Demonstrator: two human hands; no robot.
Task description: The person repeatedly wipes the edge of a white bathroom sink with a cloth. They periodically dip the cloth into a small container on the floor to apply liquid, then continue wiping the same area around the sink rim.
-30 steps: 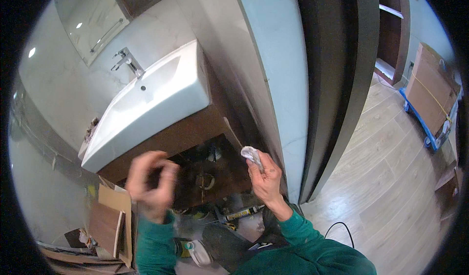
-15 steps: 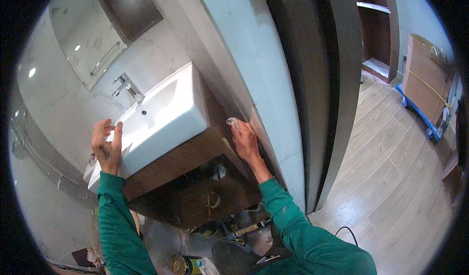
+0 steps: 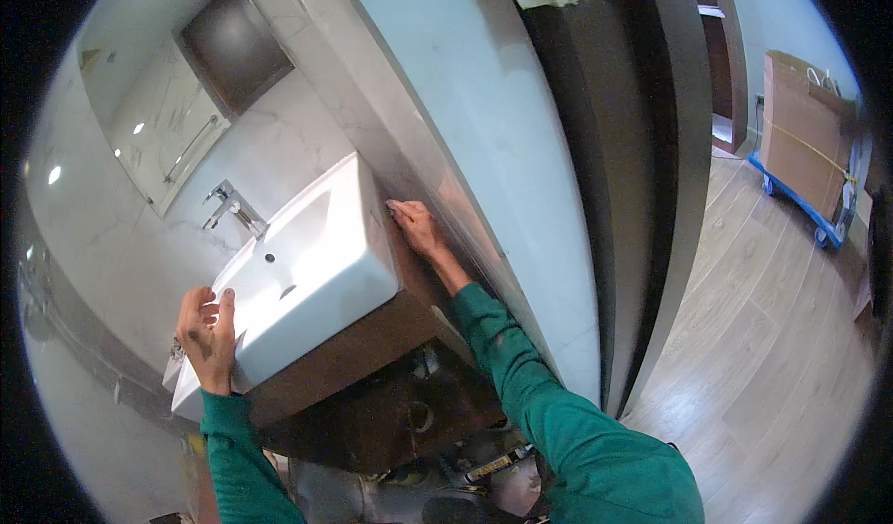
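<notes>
A white rectangular washbasin [image 3: 326, 287] sits on a brown wooden vanity cabinet [image 3: 344, 366], with a chrome faucet [image 3: 234, 212] at its back. My left hand [image 3: 206, 343] rests by the basin's left front rim, its fingers bent and apart with nothing between them. In the narrow gap between the basin's right side and the marble wall is my right hand [image 3: 423, 231]. Its fingers are pinched at the basin's side; a small crumpled whitish scrap shows only slightly at the tips. The cabinet's underside is dark, with a round hole.
A mirror [image 3: 139, 106] hangs behind the faucet. To the right, a pale wall edge [image 3: 493, 133] and dark panels [image 3: 642, 198] stand close to my right arm. A sealant tube [image 3: 498, 464] lies below the cabinet. Farther right, a cardboard box [image 3: 805, 133] rides on a blue dolly [image 3: 795, 198].
My right hand has moved farther back along the basin's side, and the scrap is now mostly hidden. My left hand stays by the left rim. The view has shifted slightly.
</notes>
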